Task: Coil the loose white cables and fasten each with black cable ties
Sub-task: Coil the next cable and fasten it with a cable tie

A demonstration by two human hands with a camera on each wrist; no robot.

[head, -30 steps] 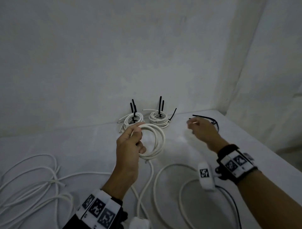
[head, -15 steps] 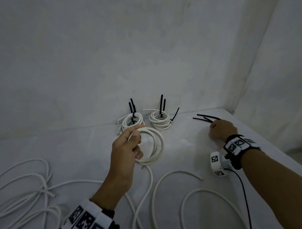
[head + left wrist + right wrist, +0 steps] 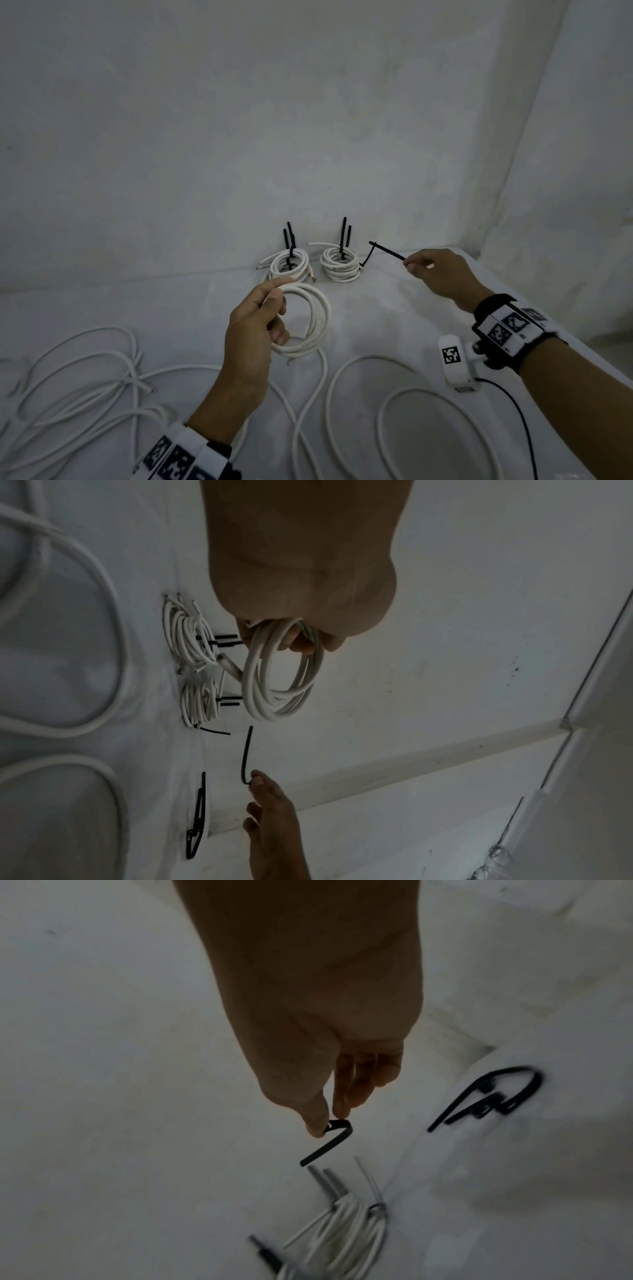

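Two finished coils of white cable (image 3: 288, 266) (image 3: 340, 265), each cinched with black ties whose tails stand upright, parked at the far edge of the white-covered table (image 3: 394, 308), apparently out of the way of the work. Third coil of white round cable (image 3: 310, 322) held above the table's middle in the left hand (image 3: 255, 330), fingers and thumb curled round one side of the loop, ring tilted up on edge with its opening facing the right hand, likely to leave room for threading. Slim black plastic cable tie (image 3: 387, 251) pinched at one end between thumb and fingertip of the right hand (image 3: 442, 274), near the far right corner; long axis roughly level, free end pointing left toward the finished coils, short bend at the pinched end in the wrist view. Spare black ties (image 3: 198, 823) lying by the right edge. Loose white cable (image 3: 78, 380) sprawled along the near edge, still uncoiled.
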